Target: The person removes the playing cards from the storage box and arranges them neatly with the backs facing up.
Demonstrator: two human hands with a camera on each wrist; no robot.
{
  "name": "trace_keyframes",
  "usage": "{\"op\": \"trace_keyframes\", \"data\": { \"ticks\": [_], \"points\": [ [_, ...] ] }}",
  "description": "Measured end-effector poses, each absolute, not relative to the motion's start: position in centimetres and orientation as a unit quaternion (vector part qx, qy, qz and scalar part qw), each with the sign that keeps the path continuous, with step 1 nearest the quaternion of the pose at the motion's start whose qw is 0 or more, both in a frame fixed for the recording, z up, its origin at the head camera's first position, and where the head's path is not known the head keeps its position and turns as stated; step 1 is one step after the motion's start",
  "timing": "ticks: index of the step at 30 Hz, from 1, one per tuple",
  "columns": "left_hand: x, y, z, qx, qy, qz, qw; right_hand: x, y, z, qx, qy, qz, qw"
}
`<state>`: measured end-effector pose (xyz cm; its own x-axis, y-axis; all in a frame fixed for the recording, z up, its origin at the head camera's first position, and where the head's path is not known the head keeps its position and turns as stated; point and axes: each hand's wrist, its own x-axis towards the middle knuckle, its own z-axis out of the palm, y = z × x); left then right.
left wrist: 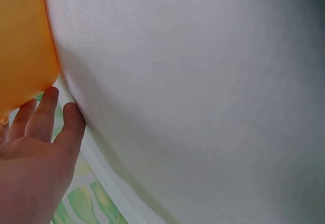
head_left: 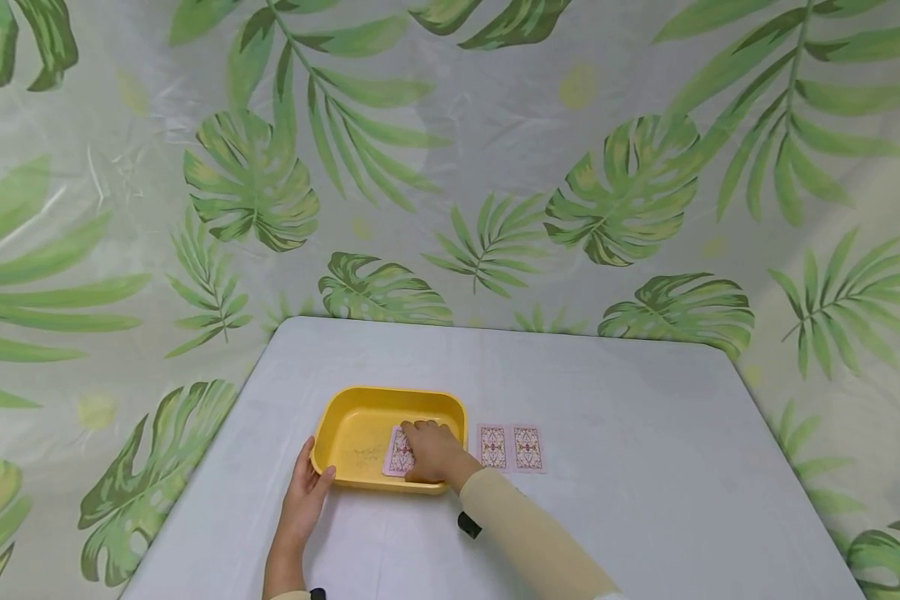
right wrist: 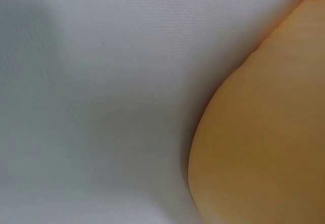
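Observation:
A shallow yellow plastic tray (head_left: 367, 421) with rounded corners lies on the white table. My left hand (head_left: 305, 492) holds its near left corner, thumb at the rim and fingers along the outer wall. In the left wrist view, fingers of the left hand (left wrist: 43, 150) touch the tray's wall (left wrist: 25, 41). My right hand (head_left: 437, 450) reaches inside the tray's right part and grips a playing card (head_left: 400, 454) with a red patterned back, fingers at its far edge and thumb at its near edge. The hand hides the card's right part. The right wrist view shows the tray's outer wall (right wrist: 269, 132).
Two more playing cards, one (head_left: 492, 447) close to the tray and another (head_left: 528, 447) beside it, lie face down right of the tray. The white table (head_left: 645, 467) extends around them. Behind stands a leaf-patterned curtain (head_left: 495, 167).

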<state>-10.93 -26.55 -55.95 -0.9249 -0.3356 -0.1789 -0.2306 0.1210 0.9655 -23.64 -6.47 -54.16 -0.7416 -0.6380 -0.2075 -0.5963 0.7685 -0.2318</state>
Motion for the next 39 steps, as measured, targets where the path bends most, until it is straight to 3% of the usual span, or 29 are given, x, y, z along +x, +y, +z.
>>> {"op": "trace_keyframes", "data": {
  "ticks": [23,39],
  "points": [
    [-10.9,-26.7,-55.9,0.185,-0.747,-0.637,0.04,-23.5,-5.1,-50.9,-0.352,0.923,-0.091,0.125],
    [-10.7,-26.4,-55.4,0.194,-0.745,-0.638,0.033,-23.9,-3.6,-49.6,-0.35,0.912,-0.153,0.149]
  ]
}}
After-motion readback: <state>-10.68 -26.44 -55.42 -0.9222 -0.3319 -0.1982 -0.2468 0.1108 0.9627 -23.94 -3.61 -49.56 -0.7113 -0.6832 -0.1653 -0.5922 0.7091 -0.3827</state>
